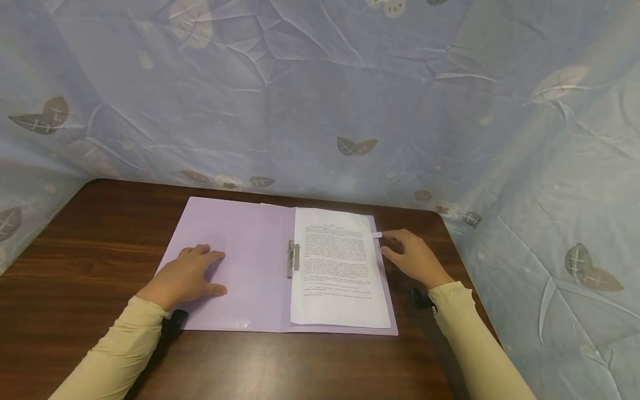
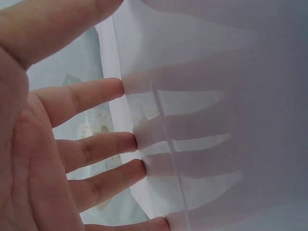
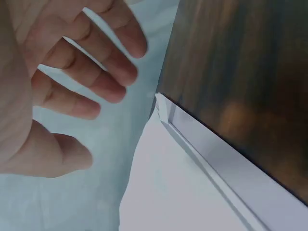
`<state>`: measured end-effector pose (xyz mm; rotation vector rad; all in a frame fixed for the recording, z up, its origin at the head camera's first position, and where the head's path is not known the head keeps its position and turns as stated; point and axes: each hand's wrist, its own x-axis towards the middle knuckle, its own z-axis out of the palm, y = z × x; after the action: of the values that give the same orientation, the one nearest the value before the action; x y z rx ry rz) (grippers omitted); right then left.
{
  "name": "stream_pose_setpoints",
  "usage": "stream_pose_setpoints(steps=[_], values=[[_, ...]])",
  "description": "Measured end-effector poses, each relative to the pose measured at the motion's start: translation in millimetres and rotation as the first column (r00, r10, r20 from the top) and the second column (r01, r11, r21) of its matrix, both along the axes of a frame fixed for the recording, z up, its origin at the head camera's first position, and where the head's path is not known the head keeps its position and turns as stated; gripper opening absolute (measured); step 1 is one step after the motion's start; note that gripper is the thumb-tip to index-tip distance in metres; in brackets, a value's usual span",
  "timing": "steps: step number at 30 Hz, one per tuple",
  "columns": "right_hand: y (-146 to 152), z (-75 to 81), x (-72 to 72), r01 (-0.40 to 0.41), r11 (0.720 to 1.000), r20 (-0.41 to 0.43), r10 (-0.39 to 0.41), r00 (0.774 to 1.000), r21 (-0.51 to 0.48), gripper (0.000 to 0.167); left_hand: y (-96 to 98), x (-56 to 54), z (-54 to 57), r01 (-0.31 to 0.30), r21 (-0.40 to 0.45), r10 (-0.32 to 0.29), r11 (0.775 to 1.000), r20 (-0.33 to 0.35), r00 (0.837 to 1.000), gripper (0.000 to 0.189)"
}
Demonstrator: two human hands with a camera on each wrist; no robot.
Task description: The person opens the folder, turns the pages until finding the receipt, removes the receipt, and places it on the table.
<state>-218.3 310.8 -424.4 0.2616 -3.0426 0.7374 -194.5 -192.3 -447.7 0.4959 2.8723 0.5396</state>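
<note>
A light purple folder (image 1: 240,233) lies spread on the table, with a metal clip (image 1: 291,258) near its fold. On its right side is a stack of printed white paper (image 1: 340,266), and a small white tab (image 1: 377,235) sticks out past the right edge. My left hand (image 1: 192,275) rests on the left cover, fingers spread; in the left wrist view its fingertips touch the purple surface (image 2: 269,120). Just right of the tab is my right hand (image 1: 412,255). The right wrist view shows its fingers (image 3: 110,62) loosely bent, with nothing between them and the thumb.
The dark brown wooden table (image 1: 65,266) has rounded back corners. A pale blue patterned cloth (image 1: 300,100) hangs behind it and along both sides. Dark bands with small black devices (image 1: 420,298) sit at the wrists, below cream sleeves (image 1: 470,333).
</note>
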Motion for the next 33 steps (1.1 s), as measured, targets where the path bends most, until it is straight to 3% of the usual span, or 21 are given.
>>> stream_pose_setpoints(steps=[9,19,27,33], values=[[-3,-1.8,-44.9,-0.024,0.999,0.029,0.024,0.999,-0.026,0.052,-1.1,1.1,-0.6,0.0,-0.003,0.0,1.0,-0.005,1.0,0.084],[-10,-24.1,-89.4,-0.034,0.999,0.066,0.033,0.997,0.009,0.046,-0.2,2.5,-4.8,-0.005,0.008,0.005,1.0,-0.018,1.0,0.085],[-11,-45.5,-108.3,0.013,0.997,0.107,-0.021,0.994,0.071,0.054,0.3,1.5,-7.0,-0.008,0.005,0.008,1.0,-0.028,1.0,0.085],[-18,-47.5,-110.8,0.081,0.995,0.122,-0.089,0.989,0.065,0.059,1.0,1.2,-6.7,-0.007,0.006,0.008,1.0,-0.036,0.999,0.085]])
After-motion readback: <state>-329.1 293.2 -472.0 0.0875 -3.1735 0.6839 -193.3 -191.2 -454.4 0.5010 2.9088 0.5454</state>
